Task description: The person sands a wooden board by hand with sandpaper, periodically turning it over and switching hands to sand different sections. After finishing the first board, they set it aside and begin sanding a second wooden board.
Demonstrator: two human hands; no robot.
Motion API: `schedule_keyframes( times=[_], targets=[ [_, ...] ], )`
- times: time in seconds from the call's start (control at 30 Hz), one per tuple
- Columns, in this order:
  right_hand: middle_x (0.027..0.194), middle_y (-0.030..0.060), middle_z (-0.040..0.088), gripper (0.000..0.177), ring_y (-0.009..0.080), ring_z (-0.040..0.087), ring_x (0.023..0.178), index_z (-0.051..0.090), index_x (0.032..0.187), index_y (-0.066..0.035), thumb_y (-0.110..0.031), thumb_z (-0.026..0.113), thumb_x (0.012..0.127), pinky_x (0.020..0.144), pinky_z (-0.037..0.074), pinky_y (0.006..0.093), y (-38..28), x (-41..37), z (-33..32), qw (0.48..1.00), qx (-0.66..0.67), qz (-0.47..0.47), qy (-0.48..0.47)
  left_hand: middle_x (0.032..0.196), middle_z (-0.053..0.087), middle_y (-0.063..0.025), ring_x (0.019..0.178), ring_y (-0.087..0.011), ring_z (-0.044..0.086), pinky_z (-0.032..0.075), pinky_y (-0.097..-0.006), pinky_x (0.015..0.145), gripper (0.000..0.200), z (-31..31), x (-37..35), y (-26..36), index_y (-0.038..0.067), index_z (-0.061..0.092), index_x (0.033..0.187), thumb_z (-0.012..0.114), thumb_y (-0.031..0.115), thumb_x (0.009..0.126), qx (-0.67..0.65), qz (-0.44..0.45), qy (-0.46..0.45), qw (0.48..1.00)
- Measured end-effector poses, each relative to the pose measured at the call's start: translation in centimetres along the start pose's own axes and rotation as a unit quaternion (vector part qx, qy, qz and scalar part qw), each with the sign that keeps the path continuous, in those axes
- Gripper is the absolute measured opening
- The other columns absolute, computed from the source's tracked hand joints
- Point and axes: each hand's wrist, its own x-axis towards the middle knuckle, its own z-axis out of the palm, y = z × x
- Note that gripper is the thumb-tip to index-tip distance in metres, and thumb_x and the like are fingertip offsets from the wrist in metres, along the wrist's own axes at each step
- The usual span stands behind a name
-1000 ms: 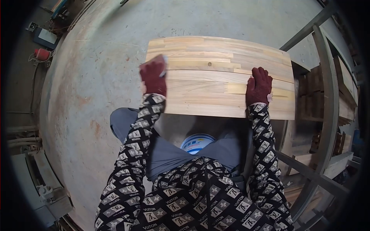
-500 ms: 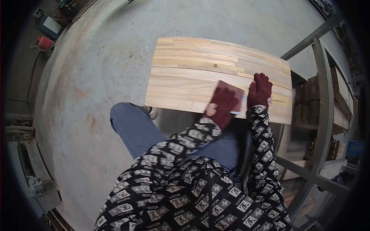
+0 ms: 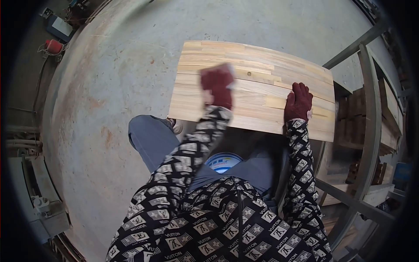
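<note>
A pale wooden panel (image 3: pixel 244 115) of glued strips lies before me, with a dark knot and a long seam across it. On its left half, my left hand (image 3: pixel 217 83), in a maroon glove, presses a reddish-brown sheet of sandpaper (image 3: pixel 226 67) to the surface. Motion blurs this hand, and the sheet is mostly covered by it. Toward the panel's right end, my right hand (image 3: pixel 299 102), gloved alike, rests flat on the wood with its fingers stretched out.
A metal rack (image 3: pixel 370 109) holding wooden pieces (image 3: pixel 351 109) stands close on the right. Between my legs is a white and blue bucket (image 3: pixel 223 161). Machinery (image 3: pixel 43 205) stands at the far left, and a red object (image 3: pixel 53 46) sits at upper left.
My left hand has swept the sandpaper leftward and away from me across the panel. My right hand keeps its place on the wood. The bucket between my legs has come into view.
</note>
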Motion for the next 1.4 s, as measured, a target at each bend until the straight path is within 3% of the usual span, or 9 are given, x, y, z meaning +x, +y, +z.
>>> schedule_keyframes(
  times=[0.27, 0.47, 0.53, 0.63, 0.67, 1.0, 1.07, 1.17, 1.4],
  targets=[
    [0.109, 0.0144, 0.058, 0.029, 0.0353, 0.054, 0.106, 0.059, 0.112, -0.003, -0.004, 0.057, 0.082, 0.090, 0.040, 0.0464, 0.3, 0.2, 0.1, 1.000, 0.004, 0.002, -0.021, 0.119, 0.056, -0.0145, 0.118, -0.0358, 0.050, 0.040, -0.0517, 0.100, 0.041, -8.8, -6.8, 10.3, 0.008, 0.058, 0.110, 0.066, 0.020, 0.072, -0.250, 0.277, -0.002, 0.928],
    [0.111, 0.0153, 0.059, 0.029, 0.0359, 0.054, 0.108, 0.059, 0.112, -0.002, -0.004, 0.057, 0.083, 0.093, 0.040, 0.0468, -0.3, 0.3, -0.5, 1.000, 0.008, 0.006, -0.003, 0.121, 0.060, -0.0143, 0.112, -0.0368, 0.054, 0.039, -0.0567, 0.097, 0.042, -9.6, 0.0, -4.8, 0.014, 0.064, 0.117, 0.069, 0.027, 0.077, 0.118, 0.042, -0.284, 0.951],
    [0.113, 0.0164, 0.059, 0.030, 0.0364, 0.054, 0.110, 0.059, 0.114, -0.001, -0.004, 0.057, 0.084, 0.095, 0.040, 0.0469, -0.6, 0.4, -0.8, 0.999, 0.012, 0.027, -0.033, 0.091, 0.050, -0.0076, 0.093, -0.0278, 0.050, 0.040, -0.0492, 0.083, 0.014, -10.7, -0.9, -9.5, 0.015, 0.055, 0.094, 0.063, 0.023, 0.086, 0.114, 0.155, 0.087, 0.977],
    [0.114, 0.0166, 0.059, 0.030, 0.0365, 0.054, 0.111, 0.059, 0.113, -0.001, -0.004, 0.057, 0.084, 0.095, 0.040, 0.0468, 0.0, 0.1, -0.1, 1.000, 0.010, 0.003, 0.005, 0.098, 0.052, -0.0068, 0.101, -0.0278, 0.051, 0.038, -0.0519, 0.093, 0.019, -7.2, -1.9, -8.3, 0.016, 0.059, 0.104, 0.063, 0.021, 0.086, 0.149, 0.075, 0.154, 0.974],
    [0.114, 0.0166, 0.059, 0.030, 0.0365, 0.054, 0.111, 0.059, 0.113, -0.001, -0.004, 0.057, 0.084, 0.095, 0.040, 0.0468, 0.1, 0.0, 0.0, 1.000, 0.011, 0.001, 0.005, 0.105, 0.053, -0.0069, 0.106, -0.0281, 0.050, 0.036, -0.0542, 0.099, 0.025, -8.3, -0.9, -5.2, 0.017, 0.059, 0.108, 0.063, 0.020, 0.084, 0.128, -0.017, -0.083, 0.988],
    [0.106, 0.0148, 0.057, 0.029, 0.0351, 0.053, 0.105, 0.058, 0.110, -0.003, -0.004, 0.057, 0.082, 0.090, 0.040, 0.0464, 0.2, 0.3, 0.0, 1.000, 0.001, -0.013, -0.009, 0.119, 0.054, -0.0114, 0.117, -0.0325, 0.052, 0.040, -0.0506, 0.106, 0.039, -7.7, -10.9, 13.0, 0.007, 0.055, 0.119, 0.059, 0.007, 0.080, -0.674, -0.004, -0.114, 0.730],
    [0.107, 0.0146, 0.058, 0.028, 0.0349, 0.053, 0.105, 0.058, 0.110, -0.003, -0.004, 0.056, 0.082, 0.091, 0.040, 0.0463, -0.4, 0.3, -0.5, 1.000, 0.012, 0.005, -0.023, 0.138, 0.048, -0.0140, 0.137, -0.0294, 0.040, 0.027, -0.0487, 0.119, 0.045, -8.0, -9.6, 8.2, 0.010, 0.046, 0.137, 0.050, 0.015, 0.093, -0.278, 0.201, -0.061, 0.937],
    [0.108, 0.0145, 0.058, 0.028, 0.0348, 0.054, 0.106, 0.059, 0.110, -0.003, -0.004, 0.056, 0.083, 0.092, 0.040, 0.0462, -0.3, 0.2, -0.2, 1.000, 0.017, -0.006, 0.008, 0.104, 0.050, -0.0094, 0.100, -0.0273, 0.049, 0.041, -0.0407, 0.084, 0.031, -7.0, -3.7, -0.3, 0.012, 0.054, 0.108, 0.061, 0.018, 0.078, 0.088, 0.244, -0.012, 0.966],
    [0.111, 0.0154, 0.059, 0.029, 0.0353, 0.054, 0.107, 0.059, 0.112, -0.003, -0.005, 0.058, 0.083, 0.093, 0.041, 0.0462, -0.2, 0.2, -0.2, 1.000, 0.005, 0.006, -0.014, 0.092, 0.052, -0.0077, 0.095, -0.0295, 0.053, 0.040, -0.0443, 0.085, 0.010, -1.4, 3.7, -7.5, 0.016, 0.057, 0.091, 0.060, 0.016, 0.082, 0.085, 0.048, 0.149, 0.984]
  ],
)
